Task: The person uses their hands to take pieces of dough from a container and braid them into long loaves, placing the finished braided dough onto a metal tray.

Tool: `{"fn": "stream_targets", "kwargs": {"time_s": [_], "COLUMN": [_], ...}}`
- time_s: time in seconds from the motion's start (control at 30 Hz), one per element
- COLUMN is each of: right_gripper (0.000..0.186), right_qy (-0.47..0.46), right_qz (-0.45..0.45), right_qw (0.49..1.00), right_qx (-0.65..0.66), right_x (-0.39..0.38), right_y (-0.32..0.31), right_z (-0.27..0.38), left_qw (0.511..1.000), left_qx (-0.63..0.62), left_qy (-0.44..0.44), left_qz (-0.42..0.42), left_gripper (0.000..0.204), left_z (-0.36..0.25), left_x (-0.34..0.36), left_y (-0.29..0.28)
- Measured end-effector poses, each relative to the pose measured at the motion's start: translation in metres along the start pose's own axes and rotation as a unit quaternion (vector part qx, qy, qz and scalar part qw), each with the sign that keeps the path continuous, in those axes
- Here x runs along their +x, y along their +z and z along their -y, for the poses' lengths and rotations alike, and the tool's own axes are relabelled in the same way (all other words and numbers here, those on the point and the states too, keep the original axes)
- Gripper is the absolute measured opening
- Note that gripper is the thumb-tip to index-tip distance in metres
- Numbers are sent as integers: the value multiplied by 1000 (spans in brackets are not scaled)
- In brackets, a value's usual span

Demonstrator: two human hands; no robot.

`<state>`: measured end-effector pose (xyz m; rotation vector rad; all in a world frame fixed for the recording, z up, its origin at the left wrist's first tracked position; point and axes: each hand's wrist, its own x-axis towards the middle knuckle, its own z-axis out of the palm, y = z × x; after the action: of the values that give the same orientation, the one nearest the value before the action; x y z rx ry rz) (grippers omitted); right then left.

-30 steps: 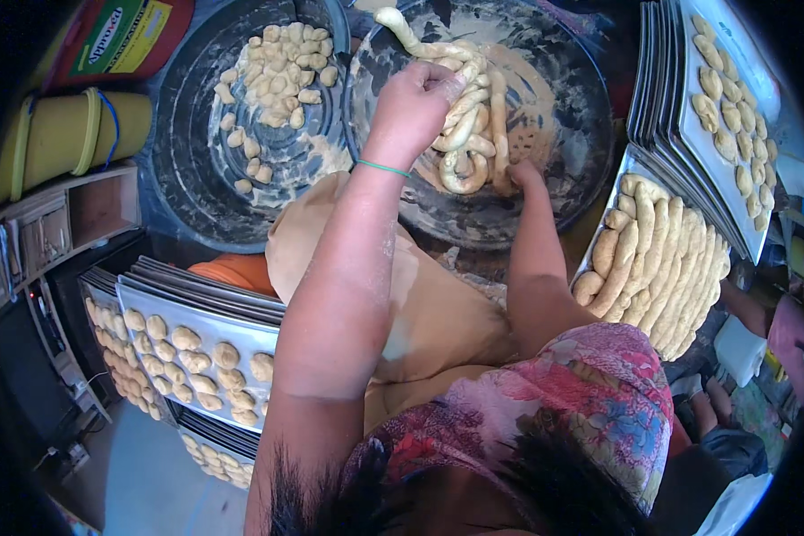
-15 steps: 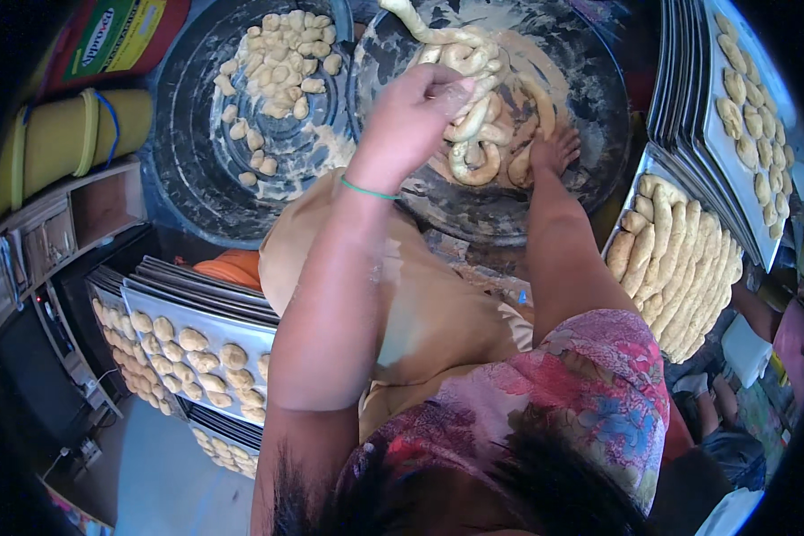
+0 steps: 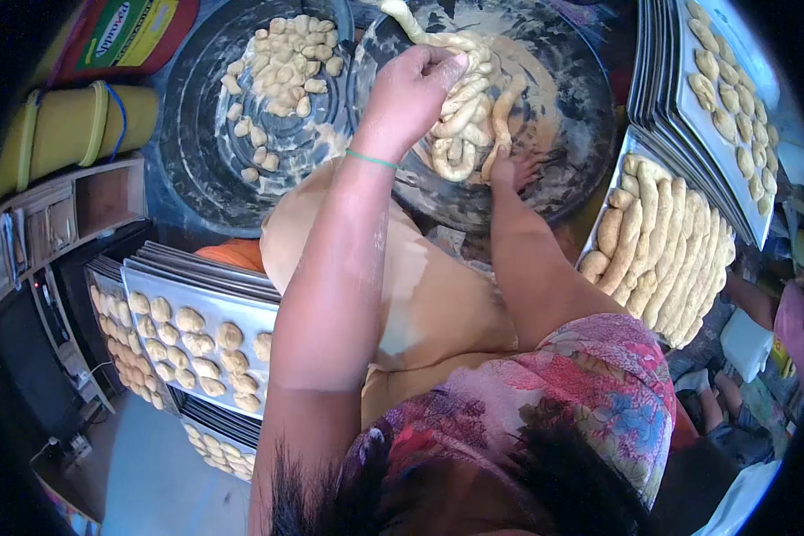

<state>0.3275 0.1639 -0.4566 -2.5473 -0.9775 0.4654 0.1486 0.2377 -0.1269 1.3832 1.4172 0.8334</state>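
My left hand (image 3: 413, 96), with a thin green band at the wrist, has its fingers curled and thumb and forefinger pinched at the edge of a heap of pale dough ropes (image 3: 463, 112). Whatever lies in that pinch is too small to tell. My right hand (image 3: 518, 167) rests with fingers spread on the floured dark basin (image 3: 563, 179), touching the near end of a single dough rope (image 3: 506, 107). This rope lies to the right of the heap. One thick strand of dough (image 3: 402, 16) stretches to the basin's far left.
A second dark basin (image 3: 188, 125) on the left holds many small dough pieces (image 3: 299, 58). Stacked metal trays with dough rounds (image 3: 201, 344) stand at the left. On the right are a tray of long dough rolls (image 3: 661, 241) and another tray stack (image 3: 670, 80). A person's pink sleeve (image 3: 791, 322) shows far right.
My right hand has shifted left, and the rope beside it lies straighter and closer to the heap. My left hand stays over the heap's left edge. The view has shifted slightly.
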Motion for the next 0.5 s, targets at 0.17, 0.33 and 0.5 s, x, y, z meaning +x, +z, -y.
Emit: {"fn": "stream_targets", "kwargs": {"time_s": [0.17,0.33,0.5], "right_gripper": [70,43,42], "right_qy": [-48,116,-368], "right_qz": [267,500,349], "right_qw": [951,820,861], "right_qx": [-150,253,31], "right_x": [-16,13,14], "right_y": [14,-57,-198], "right_z": [5,44,124], "left_qw": [999,980,941], "left_qx": [25,194,313], "left_qy": [35,5,-20], "left_qz": [-15,32,128], "left_gripper": [36,42,66], "left_z": [0,-1,2], "left_x": [0,-18,-36], "left_y": [7,7,13]}}
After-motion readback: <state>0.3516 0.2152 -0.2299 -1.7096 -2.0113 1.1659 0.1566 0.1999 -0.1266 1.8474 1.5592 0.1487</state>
